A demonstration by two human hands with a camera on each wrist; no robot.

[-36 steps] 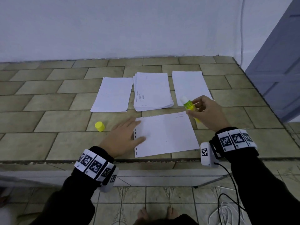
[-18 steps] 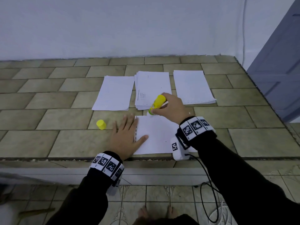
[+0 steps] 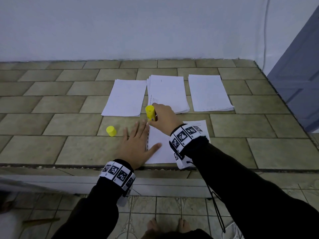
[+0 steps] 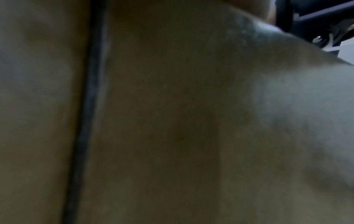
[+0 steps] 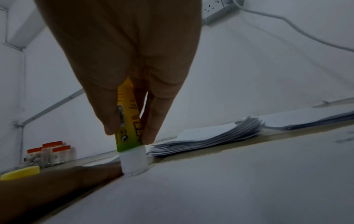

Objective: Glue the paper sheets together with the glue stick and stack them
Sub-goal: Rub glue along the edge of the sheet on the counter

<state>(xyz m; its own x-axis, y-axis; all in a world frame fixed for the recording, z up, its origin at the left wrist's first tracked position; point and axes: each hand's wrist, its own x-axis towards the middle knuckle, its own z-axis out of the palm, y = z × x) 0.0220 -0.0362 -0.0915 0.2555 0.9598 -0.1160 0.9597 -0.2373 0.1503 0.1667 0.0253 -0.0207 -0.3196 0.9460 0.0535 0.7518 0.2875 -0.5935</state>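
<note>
A white paper sheet (image 3: 159,152) lies near the front edge of the tiled counter (image 3: 69,149). My left hand (image 3: 136,144) lies flat with straight fingers on the sheet's left margin. My right hand (image 3: 162,118) grips the yellow glue stick (image 3: 150,113) upright, its white tip (image 5: 134,163) down on the sheet's far left corner beside my left fingertips. The stick's yellow cap (image 3: 111,131) stands on the counter to the left. The left wrist view is dark and blurred.
Three paper piles lie further back: a left pile (image 3: 126,98), a thicker middle pile (image 3: 167,92) and a right pile (image 3: 208,93). Jars with orange lids (image 5: 51,153) stand far left by the wall. The counter's right edge (image 3: 284,104) meets a grey door.
My right hand has swung the glue stick from the sheet's right side over to its far left corner and turned it tip down. My left hand has stayed pressed on the sheet.
</note>
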